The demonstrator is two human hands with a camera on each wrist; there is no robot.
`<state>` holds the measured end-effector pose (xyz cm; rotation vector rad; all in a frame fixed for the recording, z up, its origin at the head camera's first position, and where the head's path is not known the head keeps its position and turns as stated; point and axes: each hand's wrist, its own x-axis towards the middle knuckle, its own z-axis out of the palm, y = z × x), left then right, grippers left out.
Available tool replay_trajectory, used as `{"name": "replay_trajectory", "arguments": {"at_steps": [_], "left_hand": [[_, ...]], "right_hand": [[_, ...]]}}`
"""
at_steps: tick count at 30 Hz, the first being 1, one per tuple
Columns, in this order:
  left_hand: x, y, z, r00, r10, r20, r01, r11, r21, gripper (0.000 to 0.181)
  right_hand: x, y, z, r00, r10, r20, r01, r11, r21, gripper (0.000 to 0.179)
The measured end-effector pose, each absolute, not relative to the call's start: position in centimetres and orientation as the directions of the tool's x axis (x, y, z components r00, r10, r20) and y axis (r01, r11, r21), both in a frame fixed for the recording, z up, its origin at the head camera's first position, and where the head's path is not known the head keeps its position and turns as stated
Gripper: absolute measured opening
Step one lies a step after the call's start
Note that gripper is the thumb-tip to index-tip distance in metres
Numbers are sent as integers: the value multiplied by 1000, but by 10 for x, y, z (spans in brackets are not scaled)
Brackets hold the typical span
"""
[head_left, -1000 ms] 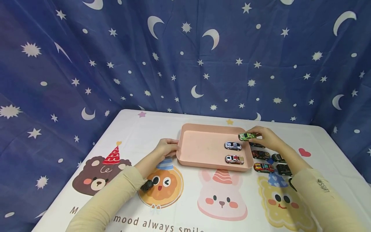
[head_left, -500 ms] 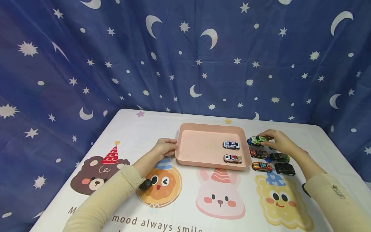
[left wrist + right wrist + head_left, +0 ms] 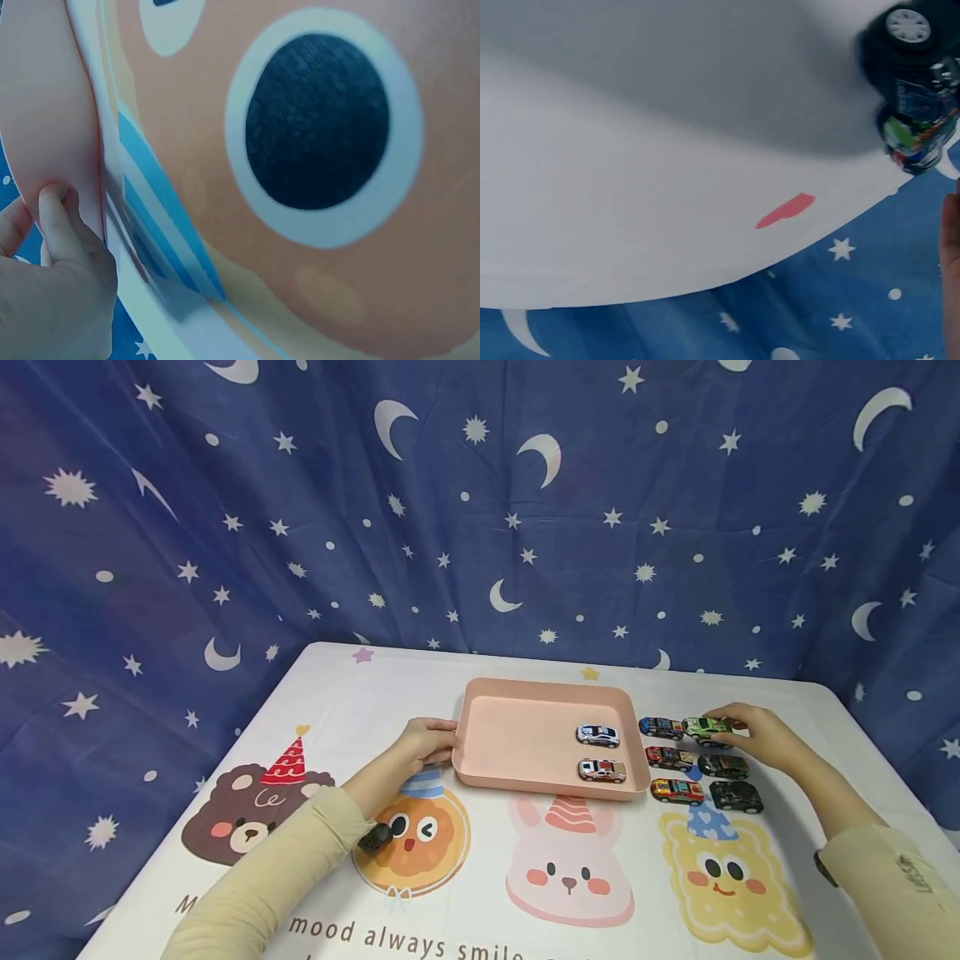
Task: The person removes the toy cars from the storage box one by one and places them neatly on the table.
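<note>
At its left end, the shallow pink tray (image 3: 525, 739) is gripped by my left hand (image 3: 429, 741); the left wrist view has the fingers on its wall (image 3: 49, 105). A white-and-blue toy car (image 3: 597, 736) and a white-and-red toy car (image 3: 602, 770) sit inside, near the right wall. Right of the tray, my right hand (image 3: 761, 737) pinches a green toy car (image 3: 707, 730) beside a blue toy car (image 3: 661, 727). Whether the green car touches the table cannot be told. In the right wrist view, dark toy car parts (image 3: 915, 90) show in the upper right corner.
Below the blue and green cars stand a dark red car (image 3: 670, 758), a red-and-yellow car (image 3: 677, 791), a dark green car (image 3: 723, 766) and a black car (image 3: 737, 796). A cartoon-printed cloth (image 3: 480, 852) covers the table. Behind hangs a blue star-patterned curtain (image 3: 450, 527).
My right hand has carried the green car from above the tray's right edge rightward, past the blue car. My left hand has stayed at the tray's left end.
</note>
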<state>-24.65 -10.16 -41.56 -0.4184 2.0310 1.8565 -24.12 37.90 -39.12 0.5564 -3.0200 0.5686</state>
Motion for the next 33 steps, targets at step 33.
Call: {"name": "replay_trajectory", "arguments": {"at_steps": [33], "left_hand": [[-246, -102, -419, -904, 19, -427, -423, 104, 900, 41]], "right_hand": [[-235, 461, -419, -976, -206, 75, -219, 930, -294, 36]]}}
